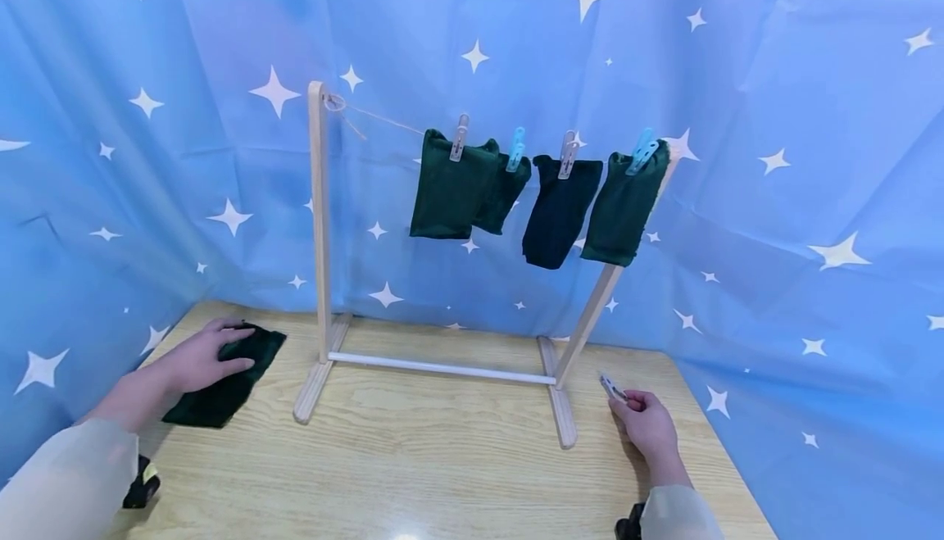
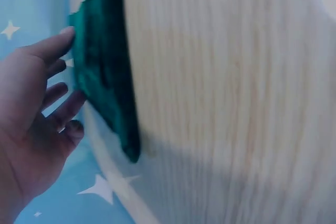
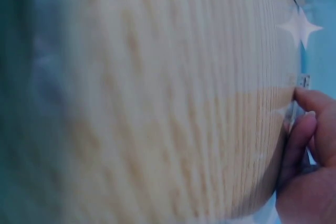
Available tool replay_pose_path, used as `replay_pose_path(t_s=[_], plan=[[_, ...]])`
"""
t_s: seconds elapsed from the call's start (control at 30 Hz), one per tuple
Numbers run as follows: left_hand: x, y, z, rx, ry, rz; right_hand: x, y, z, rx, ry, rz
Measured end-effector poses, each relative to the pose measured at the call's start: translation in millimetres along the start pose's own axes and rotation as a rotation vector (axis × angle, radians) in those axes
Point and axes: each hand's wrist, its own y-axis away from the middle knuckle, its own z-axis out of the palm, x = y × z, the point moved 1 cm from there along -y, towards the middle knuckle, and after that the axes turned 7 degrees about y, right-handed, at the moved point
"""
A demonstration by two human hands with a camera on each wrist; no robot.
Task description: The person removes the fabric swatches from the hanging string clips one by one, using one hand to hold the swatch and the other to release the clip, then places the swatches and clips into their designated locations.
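My left hand [image 1: 202,360], fingers spread, lies over a dark green velvety cloth [image 1: 254,351] at the table's left side. In the left wrist view, its fingertips [image 2: 67,31] meet the edge of the cloth [image 2: 107,51]. Over on the right, my right hand [image 1: 649,425] pinches a pale clothespin [image 1: 610,386] between thumb and fingers, just above the tabletop. The right wrist view catches only part of that hand [image 3: 312,156] and the clothespin's tip [image 3: 304,81]. Between the hands stands a wooden drying rack [image 1: 320,220] with a string line [image 1: 383,120].
Several dark green cloths, among them a wide left one [image 1: 451,192] and a right-hand one [image 1: 623,212], hang pegged from the line by clear and blue clothespins [image 1: 643,155]. A white bar [image 1: 442,369] joins the rack's feet. Blue star-patterned curtains [image 1: 737,196] surround the wooden table [image 1: 413,458].
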Motion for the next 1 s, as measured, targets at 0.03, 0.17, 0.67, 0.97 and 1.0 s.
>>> replay_pose_path(t_s=[0.03,0.17,0.67,0.97,1.0], plan=[[1.2,2.7,-1.9,-0.008,0.013,-0.001,0,0.4,0,0.001,0.003,-0.004],[5.1,12.6,-8.4,-0.086,0.033,-0.002,-1,0.2,-1,0.008,0.003,-0.016],[-16.8,20.4,-21.2,-0.163,0.049,-0.112,7,-4.9,5,0.000,-0.003,-0.002],[-22.5,20.2,-19.8,-0.148,0.069,-0.120,10,-9.5,3,0.003,-0.003,-0.013],[-23.2,20.7,-19.8,-0.145,0.070,-0.120,10,-9.3,3,0.002,-0.003,-0.010]])
